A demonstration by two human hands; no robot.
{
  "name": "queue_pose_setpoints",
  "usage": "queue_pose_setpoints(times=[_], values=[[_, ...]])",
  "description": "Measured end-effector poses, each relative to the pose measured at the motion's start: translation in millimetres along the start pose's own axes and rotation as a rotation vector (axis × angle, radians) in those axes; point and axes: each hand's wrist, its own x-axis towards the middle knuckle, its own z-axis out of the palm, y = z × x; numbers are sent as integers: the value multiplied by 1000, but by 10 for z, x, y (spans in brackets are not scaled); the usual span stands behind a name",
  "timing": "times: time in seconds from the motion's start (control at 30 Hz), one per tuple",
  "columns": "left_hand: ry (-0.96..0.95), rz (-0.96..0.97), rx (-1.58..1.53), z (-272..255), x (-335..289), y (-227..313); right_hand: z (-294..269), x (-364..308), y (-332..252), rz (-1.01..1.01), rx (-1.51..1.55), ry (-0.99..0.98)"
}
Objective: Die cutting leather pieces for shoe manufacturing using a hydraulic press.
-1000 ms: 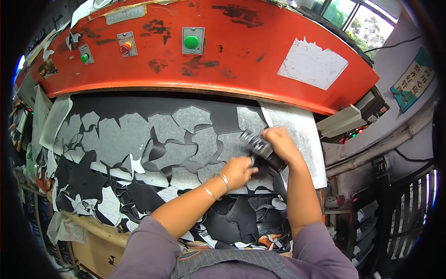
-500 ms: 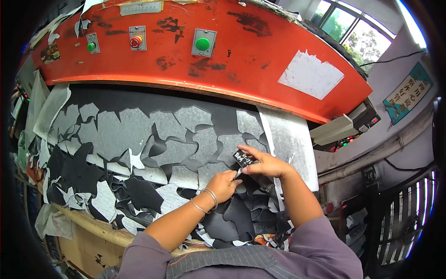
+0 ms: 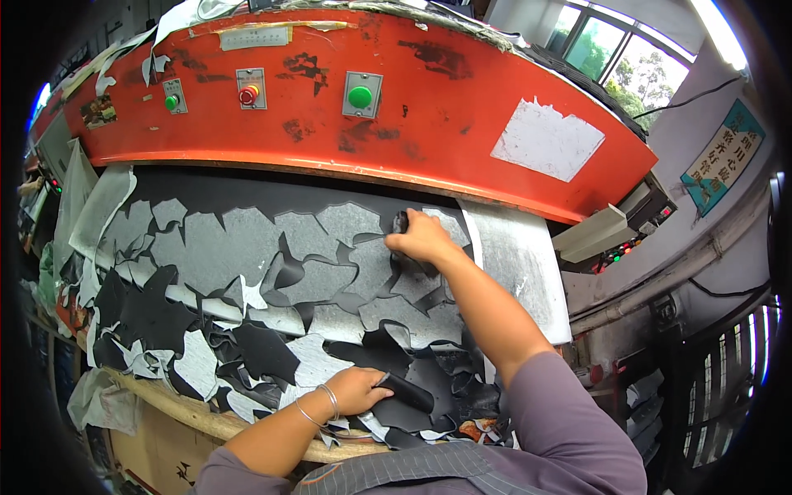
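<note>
My right hand [image 3: 424, 238] reaches out over the cutting bed, closed around a dark cutting die [image 3: 401, 222] that is mostly hidden by the fingers. Beneath it lies a grey-backed black sheet [image 3: 239, 247], cut into irregular pieces with dark gaps between them. My left hand [image 3: 356, 391], with bracelets at the wrist, is low in front of me. Its fingers pinch the end of a curled black cut piece [image 3: 407, 393]. Around that hand spreads a heap of black and grey-white offcuts [image 3: 264, 350].
A red press beam [image 3: 313, 107] spans the far side, carrying green buttons [image 3: 360, 97] and a red knob [image 3: 248, 95]. A pale board [image 3: 516, 256] covers the bed's right end. Along the near edge runs a wooden rail [image 3: 177, 406]. A control box [image 3: 627, 223] stands at right.
My hands were together over the near edge of the bed. The right has moved forward with the die; the left has drawn back toward me with the black piece.
</note>
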Motion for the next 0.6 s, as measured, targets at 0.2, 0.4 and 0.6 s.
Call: queue_pose_setpoints(times=[0.2, 0.4, 0.6], values=[[23, 22, -115, 31, -37, -48, 249, 367, -94, 86, -256, 337], [61, -155, -159, -455, -144, 252, 314, -30, 782, -163, 143, 390], [540, -91, -152, -1058, 363, 68, 481, -148, 842, -243, 57, 469]])
